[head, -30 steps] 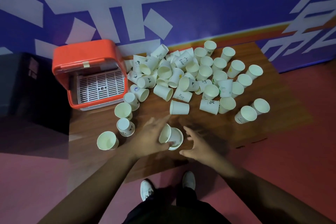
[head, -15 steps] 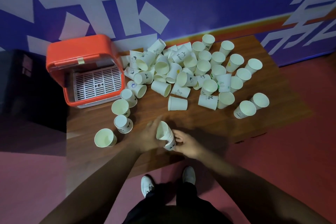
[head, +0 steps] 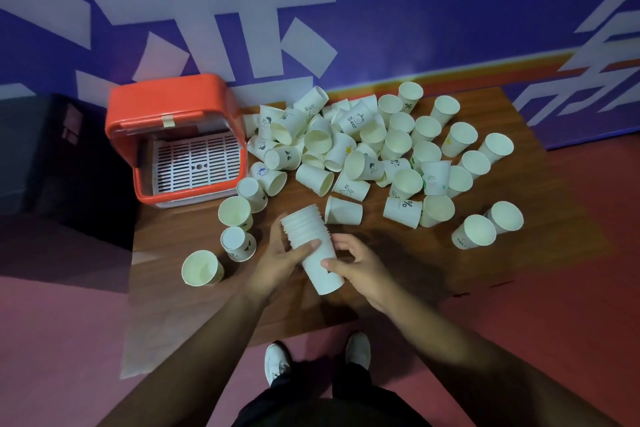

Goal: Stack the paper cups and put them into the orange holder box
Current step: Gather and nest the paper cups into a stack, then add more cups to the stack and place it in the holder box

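A stack of several nested white paper cups [head: 313, 246] lies tilted above the near part of the wooden table [head: 398, 253], rims pointing away from me. My left hand [head: 280, 260] grips the stack's left side, thumb across it. My right hand [head: 356, 263] holds the stack's closed base end with thumb and fingers. The orange holder box [head: 166, 107] stands open at the table's far left, its white slotted tray [head: 197, 161] showing. A heap of loose paper cups [head: 363, 149] covers the far middle and right of the table.
Single cups stand near the left front: one [head: 202, 268], another [head: 238, 243] and a third [head: 235, 213]. One cup [head: 343, 210] lies just beyond the stack. A dark cabinet [head: 52, 149] sits left of the table. A blue wall [head: 415, 10] runs behind. My shoes [head: 277, 360] show below the table edge.
The stack has been lifted and turned so its side shows, now pointing away from me. Both hands closed onto it; the right hand moved in from open beside it to its base.
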The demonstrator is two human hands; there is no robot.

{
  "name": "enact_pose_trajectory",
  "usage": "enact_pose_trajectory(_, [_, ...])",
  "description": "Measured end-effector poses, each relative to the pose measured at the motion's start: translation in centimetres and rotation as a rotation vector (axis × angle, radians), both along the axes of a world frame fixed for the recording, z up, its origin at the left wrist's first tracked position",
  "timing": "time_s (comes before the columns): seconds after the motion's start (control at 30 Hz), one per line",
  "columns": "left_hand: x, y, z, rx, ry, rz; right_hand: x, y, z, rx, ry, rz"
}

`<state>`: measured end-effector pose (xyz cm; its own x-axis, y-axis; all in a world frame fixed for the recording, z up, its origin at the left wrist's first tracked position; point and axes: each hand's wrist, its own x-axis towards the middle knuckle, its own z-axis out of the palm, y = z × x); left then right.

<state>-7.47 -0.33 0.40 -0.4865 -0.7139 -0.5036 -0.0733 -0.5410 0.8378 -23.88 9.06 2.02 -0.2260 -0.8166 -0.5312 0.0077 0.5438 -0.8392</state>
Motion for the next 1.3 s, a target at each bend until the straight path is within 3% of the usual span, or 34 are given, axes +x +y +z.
enact_pose_trajectory(0.4, [9.2,-4.4,6.0,-0.198,-0.001,0.33,1.9,-6.8,2.5,0.01,0.104,0.353])
enact_pose_trajectory(0.6, [17.8,-5.2,4.4,-0.202,-0.082,0.454,8.5,-9.6,1.7,0.042,0.23,0.51])
enact_pose_trajectory(0.7, [22.5,-5.9,2.8,-0.157,-0.123,0.439,13.4,-11.1,0.6,0.012,0.377,0.627])
enact_pose_trajectory(0.83, [28.4,-7.5,0.9,-0.122,-0.174,0.344,19.6,-12.7,-0.6,-0.055,0.72,0.72])
enact_pose_trajectory(0.97, [31.6,-9.2,0.0,-0.121,-0.187,0.226,23.4,-13.5,-1.6,-0.011,0.982,0.819])
enact_pose_trajectory(1.3, [32.9,-11.9,-1.0,-0.169,-0.151,0.048,26.0,-13.9,-3.6,0.033,1.219,0.872])
